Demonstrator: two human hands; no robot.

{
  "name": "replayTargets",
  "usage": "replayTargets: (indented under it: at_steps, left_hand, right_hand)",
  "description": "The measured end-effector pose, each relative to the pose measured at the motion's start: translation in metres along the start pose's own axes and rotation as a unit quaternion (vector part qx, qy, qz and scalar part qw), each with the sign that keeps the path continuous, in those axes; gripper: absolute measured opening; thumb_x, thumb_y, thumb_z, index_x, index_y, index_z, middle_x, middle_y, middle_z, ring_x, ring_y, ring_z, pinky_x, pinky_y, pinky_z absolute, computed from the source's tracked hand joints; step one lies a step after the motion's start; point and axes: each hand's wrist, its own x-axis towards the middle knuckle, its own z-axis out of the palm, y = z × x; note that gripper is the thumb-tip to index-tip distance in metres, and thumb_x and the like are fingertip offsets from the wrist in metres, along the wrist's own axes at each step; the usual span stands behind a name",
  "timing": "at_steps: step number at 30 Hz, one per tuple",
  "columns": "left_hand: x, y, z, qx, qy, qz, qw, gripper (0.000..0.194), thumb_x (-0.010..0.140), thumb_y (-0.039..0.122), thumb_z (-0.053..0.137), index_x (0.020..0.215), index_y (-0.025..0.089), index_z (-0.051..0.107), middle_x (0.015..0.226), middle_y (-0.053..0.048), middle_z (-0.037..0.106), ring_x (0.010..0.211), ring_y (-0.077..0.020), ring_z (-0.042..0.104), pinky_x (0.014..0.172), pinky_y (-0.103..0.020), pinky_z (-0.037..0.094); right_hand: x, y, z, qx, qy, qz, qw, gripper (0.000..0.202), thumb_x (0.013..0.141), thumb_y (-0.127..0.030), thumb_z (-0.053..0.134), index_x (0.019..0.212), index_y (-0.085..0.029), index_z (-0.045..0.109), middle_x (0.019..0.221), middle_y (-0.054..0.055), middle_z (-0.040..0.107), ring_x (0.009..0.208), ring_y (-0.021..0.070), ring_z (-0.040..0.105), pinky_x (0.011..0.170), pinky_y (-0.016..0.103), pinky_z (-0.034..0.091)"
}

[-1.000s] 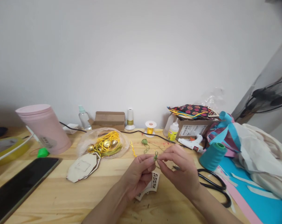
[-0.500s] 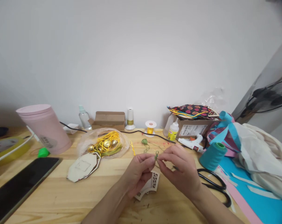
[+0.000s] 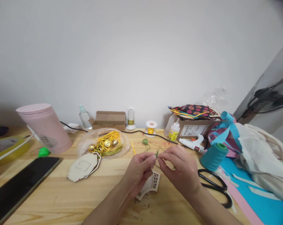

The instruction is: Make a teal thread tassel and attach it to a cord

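A small loop of green cord (image 3: 157,152) stands up between my fingertips. My left hand (image 3: 141,170) pinches the cord from the left, thumb against forefinger. From the right, my right hand (image 3: 180,170) pinches it too, the two hands almost touching. Beneath my left hand lies a fan-shaped wooden piece (image 3: 153,186) with a cut-out lattice, partly hidden by the fingers. Behind the hands sits a small tangle of green cord (image 3: 145,142), with a strand trailing from it toward my right hand.
Black-handled scissors (image 3: 216,186), a teal thread cone (image 3: 213,157) and a white glue gun (image 3: 192,144) lie at right. Left are a bag of golden bells and yellow cord (image 3: 106,142), octagonal wooden plates (image 3: 82,167), a phone (image 3: 21,184) and a pink tumbler (image 3: 45,128).
The green loop has become smaller and tilts slightly between the fingertips. My hands have drawn a little closer around it; everything else stays put.
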Motion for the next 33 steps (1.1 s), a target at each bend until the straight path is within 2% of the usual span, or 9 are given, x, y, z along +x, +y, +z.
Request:
replayTargets:
  at_steps: [9, 13, 16, 23, 33]
  left_hand:
    - [0.0008, 0.0016, -0.0013, 0.014, -0.012, 0.007, 1.000, 0.020, 0.062, 0.026, 0.068, 0.055, 0.012, 0.055, 0.045, 0.009, 0.026, 0.040, -0.0010, 0.013, 0.033, -0.012, 0.011]
    - [0.0006, 0.0013, -0.0005, 0.007, 0.010, 0.014, 1.000, 0.017, 0.061, 0.027, 0.069, 0.060, 0.013, 0.058, 0.045, 0.010, 0.024, 0.041, -0.0016, 0.012, 0.033, -0.012, 0.011]
    - [0.0006, 0.0008, 0.0007, 0.015, 0.030, 0.022, 0.999, 0.018, 0.058, 0.028, 0.070, 0.063, 0.013, 0.060, 0.044, 0.010, 0.025, 0.039, -0.0011, 0.013, 0.033, -0.013, 0.011]
    - [0.0012, 0.0005, 0.0039, 0.057, 0.090, 0.053, 0.993, 0.021, 0.054, 0.028, 0.073, 0.063, 0.013, 0.061, 0.042, 0.010, 0.033, 0.035, 0.0010, 0.018, 0.033, -0.014, 0.012]
    - [0.0020, -0.0028, 0.0009, 0.101, 0.101, 0.087, 0.986, 0.019, 0.057, 0.029, 0.071, 0.065, 0.014, 0.063, 0.041, 0.009, 0.037, 0.037, -0.0005, 0.024, 0.036, -0.014, 0.016]
  right_hand:
    - [0.0012, 0.0000, -0.0032, -0.034, -0.036, -0.019, 0.999, 0.013, 0.075, -0.015, 0.052, 0.068, -0.019, 0.062, 0.059, 0.001, 0.058, 0.057, 0.0115, 0.047, 0.054, 0.024, 0.037]
    - [-0.0020, 0.0031, -0.0004, 0.016, -0.032, 0.031, 0.999, 0.010, 0.073, -0.016, 0.053, 0.078, -0.020, 0.061, 0.064, 0.001, 0.058, 0.062, 0.0137, 0.050, 0.055, 0.025, 0.039]
    - [-0.0036, 0.0030, 0.0018, 0.034, -0.029, 0.055, 0.997, 0.009, 0.072, -0.018, 0.054, 0.078, -0.020, 0.060, 0.063, 0.001, 0.056, 0.062, 0.0141, 0.051, 0.055, 0.026, 0.039]
    - [-0.0031, -0.0001, 0.0035, 0.015, -0.016, 0.049, 0.999, 0.007, 0.073, -0.018, 0.054, 0.073, -0.019, 0.061, 0.059, 0.001, 0.056, 0.059, 0.0133, 0.050, 0.054, 0.025, 0.039]
    - [-0.0027, 0.0002, 0.0040, 0.004, -0.012, 0.050, 0.999, 0.009, 0.073, -0.016, 0.054, 0.068, -0.019, 0.061, 0.056, 0.000, 0.056, 0.058, 0.0130, 0.049, 0.052, 0.024, 0.037]
